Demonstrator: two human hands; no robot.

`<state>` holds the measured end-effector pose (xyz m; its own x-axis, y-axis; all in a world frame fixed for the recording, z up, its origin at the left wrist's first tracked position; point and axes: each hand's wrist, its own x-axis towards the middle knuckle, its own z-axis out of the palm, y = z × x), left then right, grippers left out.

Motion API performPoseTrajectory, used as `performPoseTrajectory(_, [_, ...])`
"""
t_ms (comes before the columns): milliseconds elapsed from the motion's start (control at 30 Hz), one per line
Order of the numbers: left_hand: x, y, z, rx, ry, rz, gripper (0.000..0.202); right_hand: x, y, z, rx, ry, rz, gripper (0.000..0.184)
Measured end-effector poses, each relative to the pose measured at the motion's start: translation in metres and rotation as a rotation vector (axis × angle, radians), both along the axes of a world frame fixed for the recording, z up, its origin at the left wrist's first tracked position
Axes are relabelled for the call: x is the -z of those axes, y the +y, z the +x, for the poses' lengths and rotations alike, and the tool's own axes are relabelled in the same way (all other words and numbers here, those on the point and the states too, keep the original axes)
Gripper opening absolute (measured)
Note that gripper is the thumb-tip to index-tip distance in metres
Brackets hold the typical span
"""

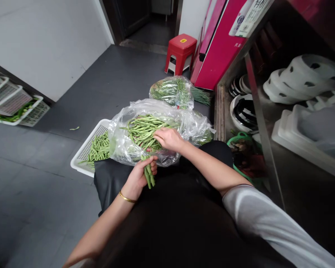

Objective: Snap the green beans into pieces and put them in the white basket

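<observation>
My left hand (141,175) is closed round a small bunch of green beans (149,172) held above my black-clad lap. My right hand (169,138) reaches into a clear plastic bag (123,143) full of green beans (142,128), its fingers curled down among them; what they grip is hidden. The bag rests on my knees. A white plastic basket (82,154) with trimmed beans (99,147) sits on the floor just left of the bag.
A second bag of greens (171,91) lies farther off, near a red stool (181,52) and a pink cabinet (220,48). A steel shelf (264,123) with white dishes stands at right. Stacked white baskets (15,106) lean at far left. A green basket (240,139) sits by the shelf.
</observation>
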<state>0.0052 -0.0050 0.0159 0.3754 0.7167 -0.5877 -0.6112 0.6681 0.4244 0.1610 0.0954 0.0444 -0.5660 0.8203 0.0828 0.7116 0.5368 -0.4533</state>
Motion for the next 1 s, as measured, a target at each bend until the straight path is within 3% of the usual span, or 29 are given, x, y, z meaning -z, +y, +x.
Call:
performPoseTrajectory(100, [0.006, 0.005, 0.005, -0.089, 0.038, 0.022, 0.023, -0.005, -0.056, 0.011, -0.113, 0.43, -0.069, 0.029])
performPoseTrajectory(200, [0.003, 0.005, 0.013, -0.118, 0.097, 0.119, 0.026, 0.005, -0.098, 0.022, 0.003, 0.662, -0.359, 0.029])
performPoseTrajectory(267, [-0.004, 0.002, 0.017, -0.095, 0.191, 0.205, 0.026, 0.016, -0.11, 0.028, 0.039, 0.637, -0.702, 0.031])
performPoseTrajectory(333, [-0.013, -0.002, 0.017, -0.051, 0.302, 0.289, 0.024, 0.023, -0.11, 0.034, -0.102, 0.504, -1.06, 0.03])
performPoseTrajectory(367, [-0.018, -0.004, 0.017, -0.018, 0.348, 0.317, 0.023, 0.023, -0.106, 0.038, -0.206, 0.418, -1.187, 0.029])
performPoseTrajectory(433, [-0.023, -0.008, 0.014, 0.056, 0.408, 0.342, 0.023, 0.018, -0.093, 0.048, -0.317, 0.291, -1.272, 0.032])
performPoseTrajectory(533, [-0.024, -0.012, 0.012, 0.167, 0.475, 0.349, 0.023, 0.001, -0.074, 0.056, -0.154, 0.357, -1.098, 0.044])
performPoseTrajectory(633, [-0.02, -0.015, 0.013, 0.213, 0.543, 0.387, 0.023, -0.009, -0.069, 0.046, 0.023, 0.475, -0.82, 0.03])
performPoseTrajectory(767, [-0.019, -0.018, 0.015, 0.154, 0.547, 0.293, 0.023, 0.007, -0.077, 0.021, 0.075, 0.217, -0.264, 0.019])
performPoseTrajectory(833, [-0.02, -0.018, 0.014, 0.132, 0.497, 0.2, 0.023, 0.02, -0.079, 0.014, 0.078, 0.006, -0.1, 0.019])
performPoseTrajectory(900, [-0.022, -0.017, 0.012, 0.074, 0.474, 0.184, 0.023, 0.027, -0.078, 0.015, 0.101, -0.124, -0.138, 0.021])
performPoseTrajectory(1000, [-0.021, -0.012, 0.01, -0.108, 0.527, 0.258, 0.025, 0.025, -0.08, 0.017, 0.054, -0.024, -0.331, 0.021])
